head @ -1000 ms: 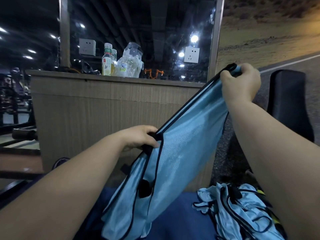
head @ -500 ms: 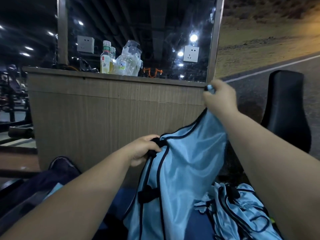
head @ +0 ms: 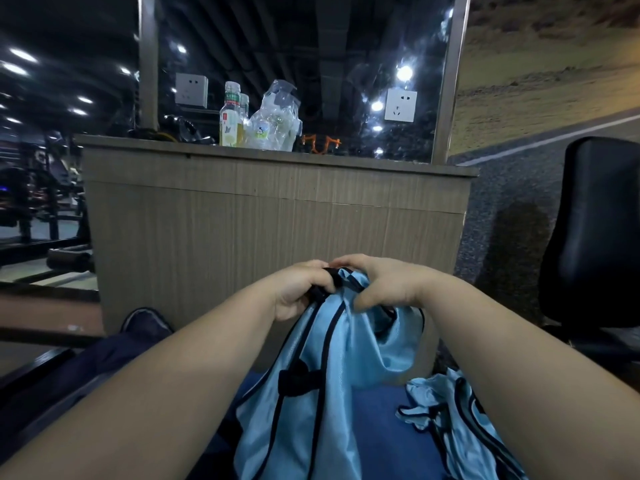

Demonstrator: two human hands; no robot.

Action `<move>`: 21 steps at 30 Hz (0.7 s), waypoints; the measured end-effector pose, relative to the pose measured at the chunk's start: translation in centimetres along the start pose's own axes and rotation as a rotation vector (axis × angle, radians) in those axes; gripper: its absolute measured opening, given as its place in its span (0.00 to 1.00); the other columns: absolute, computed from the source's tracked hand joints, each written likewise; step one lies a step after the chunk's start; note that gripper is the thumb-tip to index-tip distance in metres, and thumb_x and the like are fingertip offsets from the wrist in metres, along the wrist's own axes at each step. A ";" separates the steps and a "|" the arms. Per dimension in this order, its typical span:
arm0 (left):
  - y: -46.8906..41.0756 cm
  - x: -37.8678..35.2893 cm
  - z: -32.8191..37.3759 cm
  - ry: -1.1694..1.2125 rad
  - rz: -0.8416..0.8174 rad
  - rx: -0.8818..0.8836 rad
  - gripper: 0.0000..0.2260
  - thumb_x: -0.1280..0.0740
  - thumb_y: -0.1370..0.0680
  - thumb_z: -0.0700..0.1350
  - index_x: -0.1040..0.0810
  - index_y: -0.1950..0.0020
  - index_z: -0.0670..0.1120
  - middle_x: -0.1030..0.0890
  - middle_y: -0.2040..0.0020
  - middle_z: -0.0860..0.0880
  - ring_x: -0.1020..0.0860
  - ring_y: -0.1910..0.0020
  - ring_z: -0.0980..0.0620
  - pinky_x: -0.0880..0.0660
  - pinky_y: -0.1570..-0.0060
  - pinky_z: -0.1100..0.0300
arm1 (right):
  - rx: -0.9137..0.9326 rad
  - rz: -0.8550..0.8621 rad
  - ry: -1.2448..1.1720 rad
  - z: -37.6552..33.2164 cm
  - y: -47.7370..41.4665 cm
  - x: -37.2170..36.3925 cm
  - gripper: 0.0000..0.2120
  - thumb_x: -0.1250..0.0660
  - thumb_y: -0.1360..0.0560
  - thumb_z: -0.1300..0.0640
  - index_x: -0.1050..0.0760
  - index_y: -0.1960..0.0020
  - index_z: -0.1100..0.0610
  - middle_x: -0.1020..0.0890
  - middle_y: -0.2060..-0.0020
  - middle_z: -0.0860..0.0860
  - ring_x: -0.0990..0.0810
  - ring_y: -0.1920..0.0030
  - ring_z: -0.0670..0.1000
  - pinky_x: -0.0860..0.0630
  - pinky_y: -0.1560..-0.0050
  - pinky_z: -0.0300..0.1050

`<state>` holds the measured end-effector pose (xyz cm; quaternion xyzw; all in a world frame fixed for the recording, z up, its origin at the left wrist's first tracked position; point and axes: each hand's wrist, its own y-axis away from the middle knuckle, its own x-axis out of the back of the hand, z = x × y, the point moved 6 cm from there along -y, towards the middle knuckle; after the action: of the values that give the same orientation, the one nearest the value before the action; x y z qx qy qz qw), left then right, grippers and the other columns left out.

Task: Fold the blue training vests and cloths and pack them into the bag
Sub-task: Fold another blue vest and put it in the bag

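Hands together: left hand (head: 304,289) and right hand (head: 384,285), each grip pinching black-trimmed top edge of blue vest (head: 329,393); vest hangs below grip. Lower right of grip, crumpled vests (head: 460,417). Close beyond, wooden panel (head: 277,230); far right, black chair (head: 595,237).

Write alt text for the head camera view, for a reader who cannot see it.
The left hand and right hand grip the top of a light blue vest with black trim, which hangs doubled below them. More blue vests lie heaped at lower right; a wooden counter with bottles stands behind.
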<state>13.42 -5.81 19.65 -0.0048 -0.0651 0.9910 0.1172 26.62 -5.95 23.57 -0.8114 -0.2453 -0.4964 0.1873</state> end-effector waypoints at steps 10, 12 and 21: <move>-0.1 -0.6 -1.3 -0.037 -0.014 0.017 0.21 0.35 0.38 0.38 0.23 0.44 0.45 0.20 0.55 0.43 0.22 0.53 0.47 0.23 0.49 0.53 | -0.059 0.022 -0.072 0.1 0.6 0.3 0.17 0.27 0.37 0.51 0.21 0.48 0.47 0.15 0.55 0.50 0.16 0.53 0.51 0.19 0.48 0.51; -0.3 -0.6 -1.6 -0.053 -0.013 0.007 0.21 0.34 0.37 0.39 0.23 0.44 0.45 0.20 0.53 0.42 0.22 0.50 0.46 0.25 0.43 0.50 | -0.070 -0.009 -0.093 0.1 1.0 0.2 0.19 0.22 0.35 0.49 0.21 0.46 0.49 0.15 0.53 0.49 0.15 0.52 0.50 0.19 0.47 0.50; -0.3 -0.6 -1.8 -0.229 0.057 -0.043 0.16 0.32 0.28 0.36 0.24 0.42 0.49 0.20 0.50 0.45 0.22 0.55 0.49 0.25 0.60 0.58 | -0.138 0.070 0.196 0.8 0.8 0.2 0.14 0.29 0.32 0.55 0.24 0.48 0.48 0.19 0.55 0.50 0.19 0.53 0.51 0.20 0.50 0.51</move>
<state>14.12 -5.43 17.86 0.1039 -0.0993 0.9863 0.0807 27.74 -6.07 23.40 -0.7780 -0.1623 -0.5822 0.1712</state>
